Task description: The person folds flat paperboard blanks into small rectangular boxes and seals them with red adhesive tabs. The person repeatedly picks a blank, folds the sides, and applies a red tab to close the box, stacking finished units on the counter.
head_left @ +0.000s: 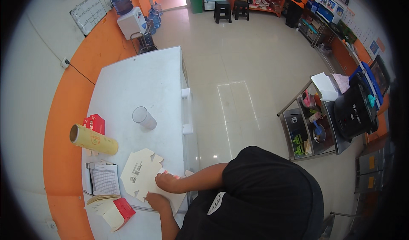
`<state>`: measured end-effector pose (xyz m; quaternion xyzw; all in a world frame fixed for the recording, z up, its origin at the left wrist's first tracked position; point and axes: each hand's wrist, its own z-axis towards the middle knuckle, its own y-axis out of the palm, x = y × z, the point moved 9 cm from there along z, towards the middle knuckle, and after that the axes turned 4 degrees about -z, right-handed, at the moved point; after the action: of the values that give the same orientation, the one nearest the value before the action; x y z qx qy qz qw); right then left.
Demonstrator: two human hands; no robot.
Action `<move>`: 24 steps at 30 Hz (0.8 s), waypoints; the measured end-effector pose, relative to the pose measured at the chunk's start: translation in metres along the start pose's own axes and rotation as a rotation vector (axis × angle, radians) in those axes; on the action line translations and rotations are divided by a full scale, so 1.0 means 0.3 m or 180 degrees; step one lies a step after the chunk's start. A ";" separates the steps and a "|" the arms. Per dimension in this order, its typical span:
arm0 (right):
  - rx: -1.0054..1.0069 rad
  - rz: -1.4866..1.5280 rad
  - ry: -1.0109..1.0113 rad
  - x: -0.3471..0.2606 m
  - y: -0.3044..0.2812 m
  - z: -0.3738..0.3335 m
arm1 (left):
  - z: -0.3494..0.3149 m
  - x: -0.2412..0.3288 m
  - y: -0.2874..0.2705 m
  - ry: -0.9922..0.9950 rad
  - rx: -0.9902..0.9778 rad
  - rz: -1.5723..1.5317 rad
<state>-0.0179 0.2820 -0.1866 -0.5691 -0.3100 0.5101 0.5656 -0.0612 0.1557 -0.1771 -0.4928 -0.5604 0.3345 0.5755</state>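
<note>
An orange-and-white room surrounds a white table (136, 80); near its right edge lies the cream card blank (142, 172), flat, so the work seems early, its folds unmade; the right hand (167, 183) is over it, the left hand (157, 201) at its border; whether either grip is clamped I cannot tell; dark print and a square code mark it; lettering shows on the yellow roll (94, 140); writing on the gridded sheet (105, 181) is illegibly small.

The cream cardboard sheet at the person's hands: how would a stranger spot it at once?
Find the long white worktop at left. Toward its lower end, the left hand and right hand are at a flat cream cardboard sheet. Its notched edges and dark printing set it apart from the yellow roll and clear cup nearby.
</note>
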 end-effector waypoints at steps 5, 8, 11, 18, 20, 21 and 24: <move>-0.1152 0.1492 0.0892 0.367 -0.038 -0.021 | -0.017 -0.193 -0.044 -0.0080 -0.0072 -0.0940; -0.1530 0.1619 0.0896 0.436 -0.036 -0.076 | 0.038 -0.353 0.076 -0.0256 -0.0667 -0.2334; -0.1807 0.1544 0.0741 0.435 0.004 -0.134 | 0.040 -0.361 0.107 -0.0648 -0.1057 -0.3105; -0.1813 0.3110 0.1794 0.529 0.038 -0.217 | 0.039 -0.342 0.134 -0.1082 -0.1573 -0.3722; -0.2026 0.3725 0.2125 0.515 0.055 -0.231 | 0.049 -0.349 0.117 -0.1025 -0.1265 -0.3579; -0.2059 0.3770 0.2072 0.504 0.049 -0.215 | 0.057 -0.351 0.105 -0.1006 -0.1091 -0.3510; -0.2186 0.2896 0.1587 0.525 0.108 -0.175 | 0.092 -0.352 0.151 -0.0976 -0.1036 -0.4018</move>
<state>0.0691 0.4057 -0.2622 -0.8956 -0.0415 0.4229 0.1316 -0.0961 0.0750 -0.2562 -0.0978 -0.8600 -0.0888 0.4929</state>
